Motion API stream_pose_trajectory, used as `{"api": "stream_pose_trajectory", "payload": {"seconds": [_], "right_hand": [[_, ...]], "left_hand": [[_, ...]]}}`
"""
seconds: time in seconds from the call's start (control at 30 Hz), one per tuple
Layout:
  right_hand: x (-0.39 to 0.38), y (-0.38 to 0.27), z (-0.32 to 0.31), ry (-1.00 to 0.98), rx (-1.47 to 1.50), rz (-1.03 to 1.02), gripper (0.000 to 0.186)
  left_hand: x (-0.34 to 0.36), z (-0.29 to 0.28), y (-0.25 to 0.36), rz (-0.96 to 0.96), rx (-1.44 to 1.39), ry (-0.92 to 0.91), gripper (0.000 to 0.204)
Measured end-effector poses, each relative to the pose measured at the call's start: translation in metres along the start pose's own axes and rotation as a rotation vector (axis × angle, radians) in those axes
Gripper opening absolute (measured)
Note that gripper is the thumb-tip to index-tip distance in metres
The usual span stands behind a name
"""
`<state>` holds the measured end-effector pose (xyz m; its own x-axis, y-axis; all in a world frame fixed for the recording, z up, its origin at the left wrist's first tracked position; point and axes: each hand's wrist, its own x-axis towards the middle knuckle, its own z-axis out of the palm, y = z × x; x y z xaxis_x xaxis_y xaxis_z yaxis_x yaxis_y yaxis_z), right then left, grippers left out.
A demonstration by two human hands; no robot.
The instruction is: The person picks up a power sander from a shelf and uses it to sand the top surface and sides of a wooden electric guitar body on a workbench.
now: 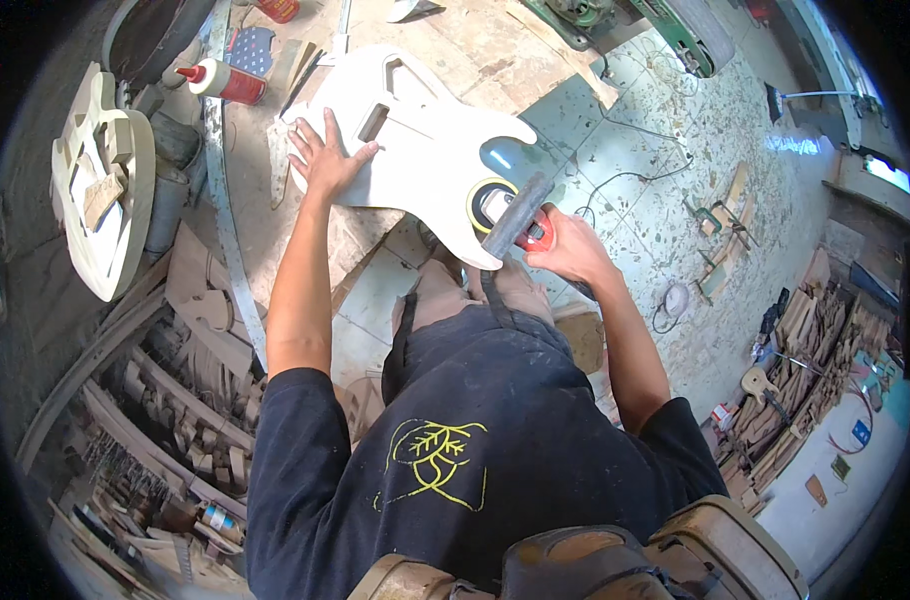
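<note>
A white electric-guitar body (pixel 415 140) lies over the edge of the wooden workbench (pixel 325 245), its horns reaching past the edge toward me. My left hand (pixel 327 160) presses flat on its left part, fingers spread, beside a cut-out pocket. At the lower right horn, my right hand (pixel 567 245) grips a red power sander (pixel 537 232). The sander's round, yellow-edged pad lies against the guitar body, and a grey tube-like piece crosses in front of it, hiding part of the tool.
On the bench's left side lies a red-and-white glue bottle (pixel 225 82). A second guitar body (pixel 105 190) leans at far left. Wood offcuts fill the lower-left shelves (pixel 165 390) and a pile (pixel 815 385) at right. Cables cross the tiled floor (pixel 635 170); clamps (pixel 725 225) lie there.
</note>
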<state>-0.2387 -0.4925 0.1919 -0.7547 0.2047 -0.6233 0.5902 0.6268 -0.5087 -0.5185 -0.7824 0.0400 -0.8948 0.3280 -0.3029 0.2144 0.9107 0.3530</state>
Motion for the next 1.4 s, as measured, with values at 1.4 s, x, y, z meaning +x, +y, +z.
{"api": "stream_pose_trajectory", "payload": {"seconds": [1.4], "right_hand": [[0.023,-0.006,-0.018,0.034,-0.030,-0.006,0.076]], "left_hand": [[0.000,0.002,-0.005,0.004,0.008,-0.002,0.127]]}}
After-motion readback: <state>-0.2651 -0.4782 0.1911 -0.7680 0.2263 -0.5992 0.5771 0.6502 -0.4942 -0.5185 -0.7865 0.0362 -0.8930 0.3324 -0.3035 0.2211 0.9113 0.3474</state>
